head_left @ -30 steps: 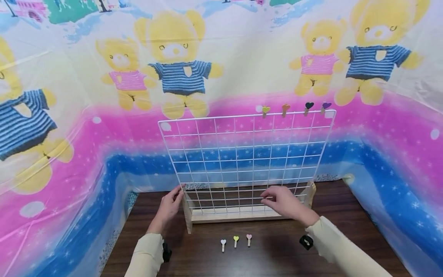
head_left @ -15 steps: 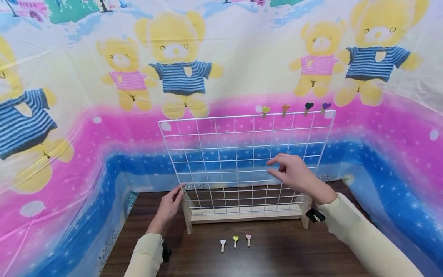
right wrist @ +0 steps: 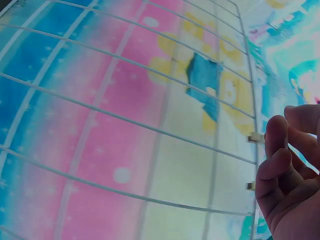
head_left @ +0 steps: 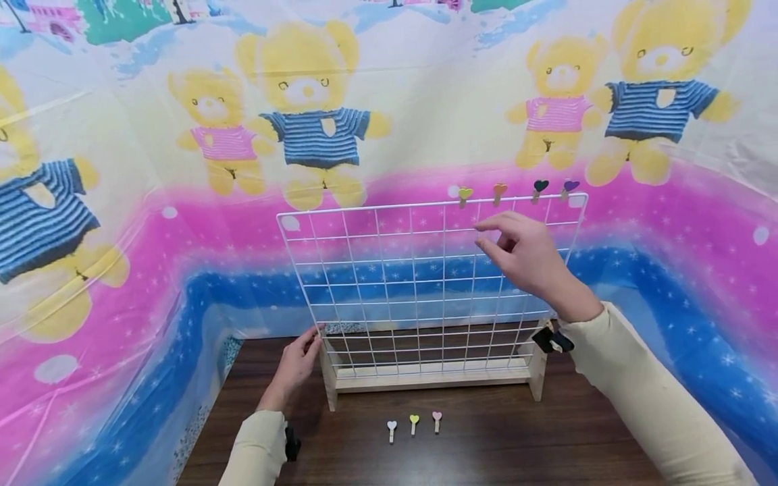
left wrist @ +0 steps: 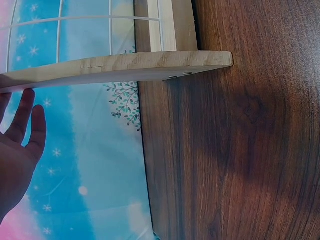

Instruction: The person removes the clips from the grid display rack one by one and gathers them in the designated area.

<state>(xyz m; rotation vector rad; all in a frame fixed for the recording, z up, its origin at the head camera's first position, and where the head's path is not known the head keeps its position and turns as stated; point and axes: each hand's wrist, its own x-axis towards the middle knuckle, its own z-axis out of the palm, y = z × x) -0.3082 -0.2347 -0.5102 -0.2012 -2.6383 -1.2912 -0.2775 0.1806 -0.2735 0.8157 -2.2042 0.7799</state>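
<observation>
Basically, L hand (head_left: 298, 358): fingers spread, tips on pale wood support (left wrist: 125, 67) of white wire-grid rack (head_left: 444, 279), prob. to steady it. 3 heart-topped wooden clips (head_left: 414, 424) (white, yellow, pink) rowed on dark-brown table (head_left: 486, 445), prob. for easy reach. 4 matching clips (head_left: 540, 187) (yellow, orange, dk green, purple) on top bar (head_left: 377, 208); R hand (head_left: 523, 253) just below, thumb/index curved, apart, nothing seen between.

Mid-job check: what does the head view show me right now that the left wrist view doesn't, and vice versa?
Only the head view: the right hand, four heart clothespins on the top edge of the white wire grid, three heart clothespins on the table, and the printed bears.

Only the left wrist view: two small spots, perhaps screws, low on the outer face of the left wooden end piece.

Both: the left hand at that end piece, part of the grid, and the table.
</observation>
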